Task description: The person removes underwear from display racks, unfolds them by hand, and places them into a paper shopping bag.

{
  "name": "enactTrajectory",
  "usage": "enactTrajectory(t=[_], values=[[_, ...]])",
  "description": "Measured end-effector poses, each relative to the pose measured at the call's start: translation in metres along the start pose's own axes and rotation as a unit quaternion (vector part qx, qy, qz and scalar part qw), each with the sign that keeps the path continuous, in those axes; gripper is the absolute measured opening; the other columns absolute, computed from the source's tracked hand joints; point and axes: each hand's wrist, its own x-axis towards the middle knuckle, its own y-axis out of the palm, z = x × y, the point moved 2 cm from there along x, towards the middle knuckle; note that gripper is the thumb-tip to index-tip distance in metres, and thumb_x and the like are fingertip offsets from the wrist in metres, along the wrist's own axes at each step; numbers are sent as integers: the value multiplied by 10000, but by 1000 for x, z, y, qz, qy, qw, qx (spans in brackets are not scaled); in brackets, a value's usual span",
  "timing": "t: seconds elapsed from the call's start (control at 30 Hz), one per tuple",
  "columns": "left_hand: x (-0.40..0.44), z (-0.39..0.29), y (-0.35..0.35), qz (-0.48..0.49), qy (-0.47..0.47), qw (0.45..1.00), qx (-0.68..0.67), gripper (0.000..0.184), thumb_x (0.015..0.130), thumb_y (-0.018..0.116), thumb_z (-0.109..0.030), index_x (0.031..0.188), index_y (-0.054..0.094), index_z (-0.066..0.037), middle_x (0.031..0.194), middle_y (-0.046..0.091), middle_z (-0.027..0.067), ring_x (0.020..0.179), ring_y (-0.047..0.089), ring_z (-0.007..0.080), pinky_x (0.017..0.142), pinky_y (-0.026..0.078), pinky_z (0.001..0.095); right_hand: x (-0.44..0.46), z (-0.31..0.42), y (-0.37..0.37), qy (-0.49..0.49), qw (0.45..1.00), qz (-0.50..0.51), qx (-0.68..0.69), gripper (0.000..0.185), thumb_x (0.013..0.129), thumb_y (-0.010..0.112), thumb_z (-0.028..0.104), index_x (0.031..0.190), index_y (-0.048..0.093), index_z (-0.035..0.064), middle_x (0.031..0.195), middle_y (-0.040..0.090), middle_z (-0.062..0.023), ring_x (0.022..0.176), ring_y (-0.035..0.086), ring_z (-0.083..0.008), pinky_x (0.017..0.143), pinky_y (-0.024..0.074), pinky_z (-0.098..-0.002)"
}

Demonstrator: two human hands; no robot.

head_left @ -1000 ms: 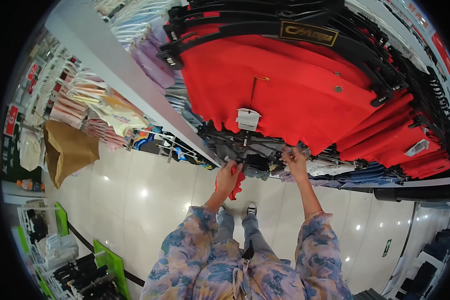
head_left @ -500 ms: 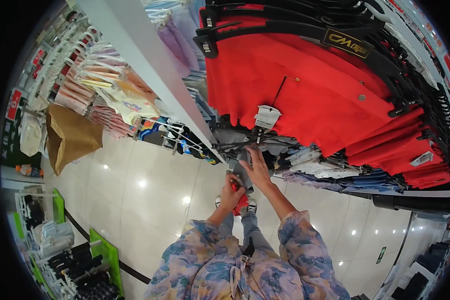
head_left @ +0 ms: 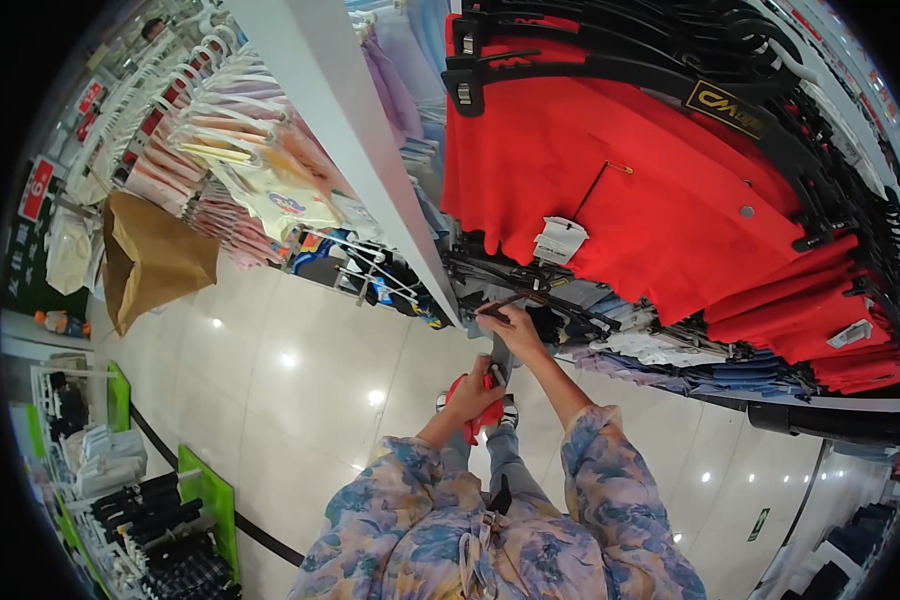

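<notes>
My left hand (head_left: 472,396) is closed around a bunched red garment (head_left: 492,412), low in front of my legs. Something dark and small shows at its fingers, too small to name. Farther up, my right hand (head_left: 515,330) pinches a dark hanger (head_left: 500,305) at the left end of the lower rail. Between the two hands hangs a grey garment (head_left: 503,352), partly hidden by my fingers. Above them, red shorts (head_left: 610,190) hang from black clip hangers (head_left: 610,70), with a white tag (head_left: 560,240) dangling by a cord.
A white upright post (head_left: 355,120) stands just left of the red shorts. Light-coloured children's clothes (head_left: 260,170) hang beyond it, near a brown paper sheet (head_left: 155,265). Green-sided racks (head_left: 210,510) stand at lower left, and glossy tiles (head_left: 300,400) cover the floor.
My right hand has gone from spread fingers by the grey garment to a pinch on a dark hanger. More of the red garment shows around my left hand. The view has shifted slightly.
</notes>
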Motion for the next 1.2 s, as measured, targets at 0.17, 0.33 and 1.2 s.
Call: enactTrajectory(t=[0.17, 0.33, 1.2], values=[[-4, 11, 5, -21, 3, 1000, 7, 559, 755, 620, -202, 1226, 354, -59, 1007, 584, 219, 982, 566, 414, 823, 442, 432, 1, -4, -9, 48, 998, -8, -32, 266, 777, 683, 269, 896, 668, 32, 816, 644, -90, 750, 595, -192, 708, 437, -290], [-1, 28, 8, 33, -19, 998, 42, 508, 771, 603, -193, 1200, 366, -63, 1012, 582, 203, 983, 568, 400, 817, 444, 422, 5, -23, -19, -18, 994, -62, -93, 343, 771, 684, 337, 817, 647, -1, 778, 621, -151, 717, 589, -278, 671, 440, -338], [-84, -196, -58, -107, 209, 955, -180, 561, 796, 563, 76, 1297, 337, -37, 1155, 500, 91, 1011, 527, 157, 848, 435, 281, -110, 183, -39, 26, 980, 97, 174, 428, 841, 640, 164, 1214, 495, 14, 997, 560, -53, 862, 509, -94, 763, 437, -253]])
